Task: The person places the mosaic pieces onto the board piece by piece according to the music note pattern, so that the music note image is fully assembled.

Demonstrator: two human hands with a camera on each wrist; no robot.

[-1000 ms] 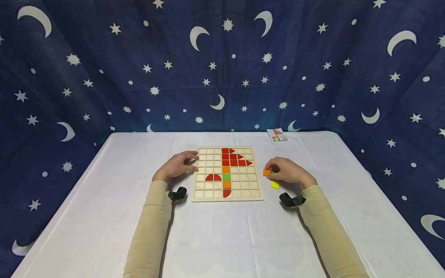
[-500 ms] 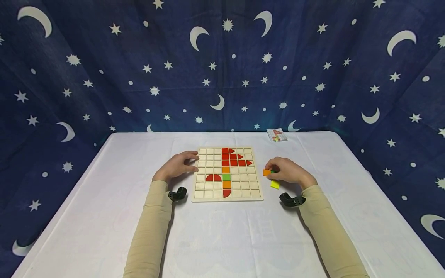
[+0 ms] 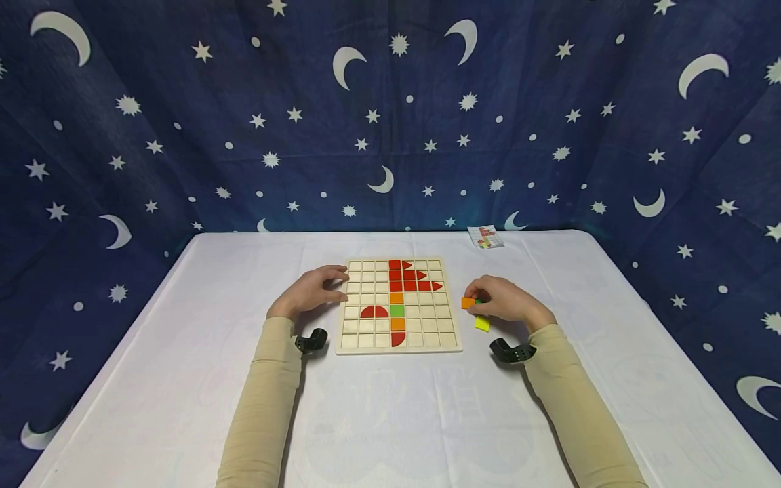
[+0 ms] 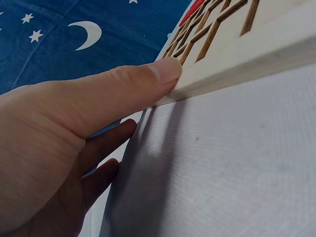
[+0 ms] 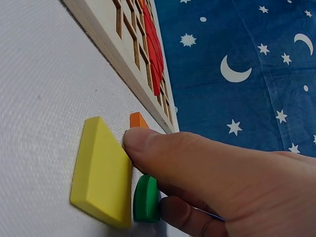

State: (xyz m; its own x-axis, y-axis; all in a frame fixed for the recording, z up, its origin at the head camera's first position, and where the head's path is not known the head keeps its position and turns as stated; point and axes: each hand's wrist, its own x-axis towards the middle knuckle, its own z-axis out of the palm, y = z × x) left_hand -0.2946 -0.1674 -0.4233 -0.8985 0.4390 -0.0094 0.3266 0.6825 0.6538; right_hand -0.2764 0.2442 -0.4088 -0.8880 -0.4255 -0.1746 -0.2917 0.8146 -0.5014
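Observation:
My left hand [image 3: 308, 291] rests at the left edge of a wooden grid board [image 3: 399, 351], its fingers loosely extended. The left wrist view shows the thumb [image 4: 148, 79] touching the board's rim. To the right of the board, my right hand [image 3: 500, 298] pinches a small orange square tile [image 3: 467, 303] between thumb and fingertips; the thumb hides much of that tile in the right wrist view. Close under the hand lie a yellow tile [image 5: 103, 173] and a green piece with a curved side [image 5: 146, 200]. Red pieces [image 3: 410, 276], orange tiles and a green tile [image 3: 398, 310] sit in the board's cells.
A printed pattern card [image 3: 486, 237] lies at the table's back edge, right of the board. Black camera mounts [image 3: 312, 340] stick out from both wrists. A white cloth covers the table [image 3: 390, 420], and a dark blue curtain [image 3: 305, 88] with moons and stars hangs behind.

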